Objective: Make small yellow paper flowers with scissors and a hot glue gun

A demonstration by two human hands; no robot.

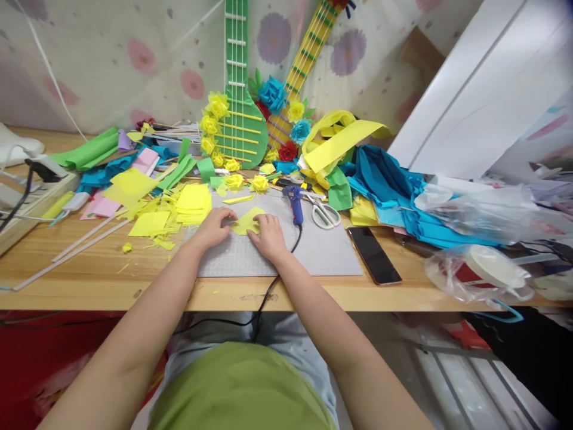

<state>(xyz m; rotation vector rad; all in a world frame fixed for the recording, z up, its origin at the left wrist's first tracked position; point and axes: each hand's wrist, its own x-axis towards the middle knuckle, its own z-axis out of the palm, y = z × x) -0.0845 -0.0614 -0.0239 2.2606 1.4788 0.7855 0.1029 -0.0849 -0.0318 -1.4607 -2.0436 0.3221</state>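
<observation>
A small yellow paper piece (249, 220) lies on the grey cutting mat (322, 251). My left hand (215, 227) presses its left edge with curled fingers. My right hand (268, 234) holds down its right side, fingers bent onto the paper. Both hands pinch and fold the same piece. A stack of yellow paper squares (193, 202) sits just behind my left hand.
A blue glue gun (294, 202) and white scissors (326, 214) lie on the mat's far side. A black phone (374, 254) rests right of the mat. Paper guitars (239, 89), paper flowers, teal and yellow paper heaps and plastic bags crowd the back and right.
</observation>
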